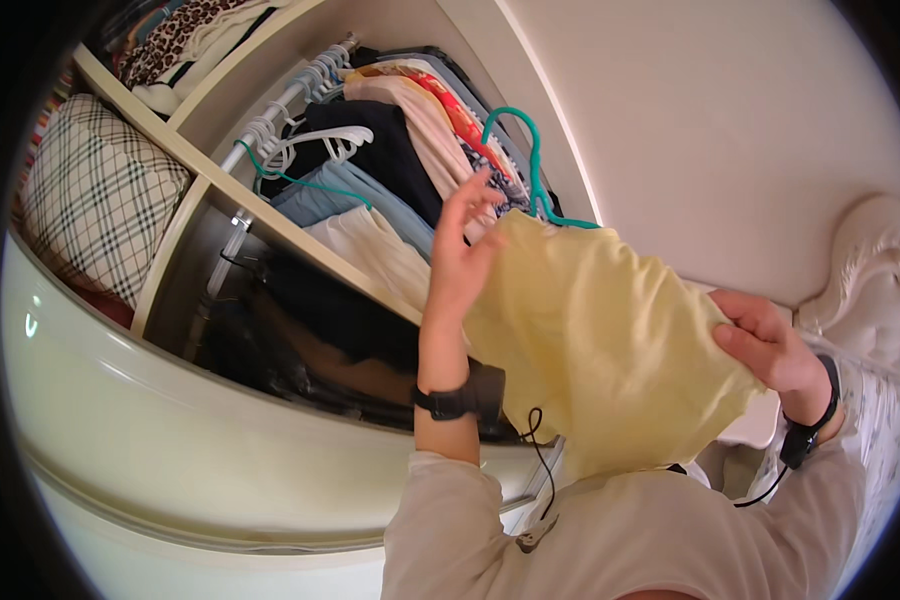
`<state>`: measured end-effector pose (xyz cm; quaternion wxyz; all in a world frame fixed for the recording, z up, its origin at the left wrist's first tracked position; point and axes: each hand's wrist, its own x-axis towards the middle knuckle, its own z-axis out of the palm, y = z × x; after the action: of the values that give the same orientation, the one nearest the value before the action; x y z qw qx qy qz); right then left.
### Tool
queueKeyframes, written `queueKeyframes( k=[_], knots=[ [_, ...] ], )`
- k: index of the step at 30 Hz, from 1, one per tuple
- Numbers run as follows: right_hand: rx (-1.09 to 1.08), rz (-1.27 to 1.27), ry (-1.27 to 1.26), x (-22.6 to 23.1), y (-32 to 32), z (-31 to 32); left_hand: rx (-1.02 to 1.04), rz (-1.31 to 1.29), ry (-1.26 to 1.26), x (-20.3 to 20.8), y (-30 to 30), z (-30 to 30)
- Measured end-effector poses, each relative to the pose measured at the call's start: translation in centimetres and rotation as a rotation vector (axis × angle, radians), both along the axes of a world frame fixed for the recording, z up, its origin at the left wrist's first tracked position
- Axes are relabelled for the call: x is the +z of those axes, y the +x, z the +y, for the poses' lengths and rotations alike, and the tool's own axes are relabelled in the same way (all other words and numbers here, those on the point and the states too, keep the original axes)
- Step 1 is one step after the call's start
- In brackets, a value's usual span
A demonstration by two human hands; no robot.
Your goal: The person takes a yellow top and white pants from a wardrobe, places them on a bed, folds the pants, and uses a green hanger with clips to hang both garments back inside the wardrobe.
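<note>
A pale yellow garment (610, 340) hangs spread out in front of me, with a green hanger (537, 165) at its top and the hook standing clear of the cloth. My right hand (775, 350) pinches the garment's right side between thumb and fingers. Beside its upper left edge, my left hand (462, 250) is raised with the fingers apart, slightly blurred, holding nothing that shows. The garment hides the hanger's lower part. Both wrists wear black bands, each with a dark cable near it.
At the left stands an open wardrobe with a rail (288, 95) of hung clothes (370, 130) and white hangers (320, 140). A wooden divider (240, 195) separates its compartments. One holds a checked cushion (105, 195). A tufted headboard (865, 270) is at the right.
</note>
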<state>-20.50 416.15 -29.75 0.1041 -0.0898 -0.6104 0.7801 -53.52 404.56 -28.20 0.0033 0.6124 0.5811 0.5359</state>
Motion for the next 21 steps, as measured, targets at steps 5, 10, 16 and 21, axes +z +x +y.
queueKeyframes(
  k=[5, 10, 16, 21],
  knots=[
    [-0.023, 0.092, 0.073, 2.2, -3.7, 6.3, 0.366, -0.375, 0.199, 0.0, -15.3, 6.1],
    [0.054, 0.148, 0.066, 2.8, -10.1, 9.5, 0.711, -0.697, 0.203, -2.0, -26.1, 7.4],
    [0.103, 0.091, 0.119, 3.6, -17.8, 10.1, 0.944, -0.272, 0.385, -5.7, -29.4, 2.5],
    [0.031, 0.165, 0.185, 4.5, -21.3, 9.8, 1.041, -0.271, 0.667, -4.3, -26.7, -0.7]
  ],
)
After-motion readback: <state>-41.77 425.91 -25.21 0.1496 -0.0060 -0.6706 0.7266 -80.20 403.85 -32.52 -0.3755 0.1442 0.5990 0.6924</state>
